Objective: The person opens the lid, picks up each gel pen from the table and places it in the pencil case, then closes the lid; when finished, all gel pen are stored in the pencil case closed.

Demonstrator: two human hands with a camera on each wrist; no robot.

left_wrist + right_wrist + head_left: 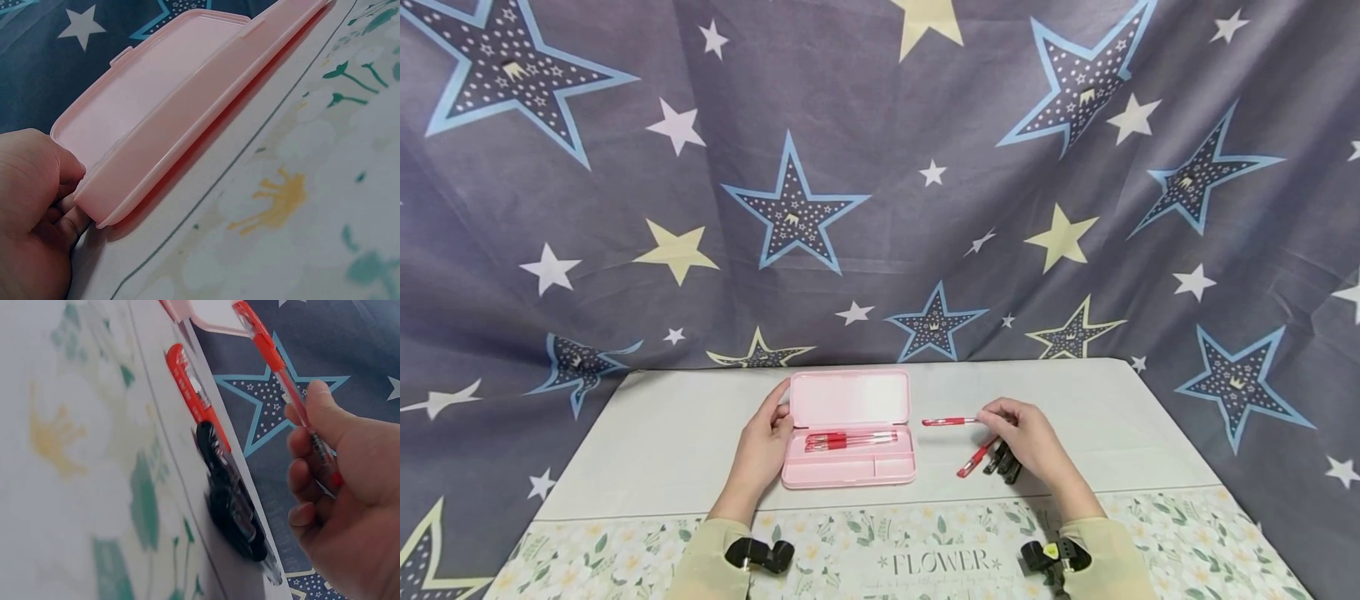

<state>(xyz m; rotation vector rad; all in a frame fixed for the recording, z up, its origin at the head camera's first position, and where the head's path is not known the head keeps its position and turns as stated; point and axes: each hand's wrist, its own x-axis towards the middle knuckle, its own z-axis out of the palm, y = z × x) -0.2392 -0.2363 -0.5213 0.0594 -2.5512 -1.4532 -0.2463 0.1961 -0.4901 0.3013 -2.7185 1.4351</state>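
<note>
A pink pencil case (pixel 850 482) lies with its lid raised, red-capped gel pens (pixel 842 441) side by side in its rear compartment. My left hand (pixel 763 446) grips the case's left end; in the left wrist view, the thumb and fingers (pixel 62 165) are at its corner. To the right of the case, my right hand (pixel 1028 433) pinches another red gel pen (pixel 284 378) between thumb and fingers, above the table. Beneath that hand lie one more red pen (pixel 190 384) and several black pens (pixel 231 506), partly hidden in the head view.
The white table (pixel 700 442) has a flower-printed strip (pixel 850 550) along its front. A dark curtain with stars (pixel 880 208) hangs behind and at the sides. Cameras are strapped to both wrists.
</note>
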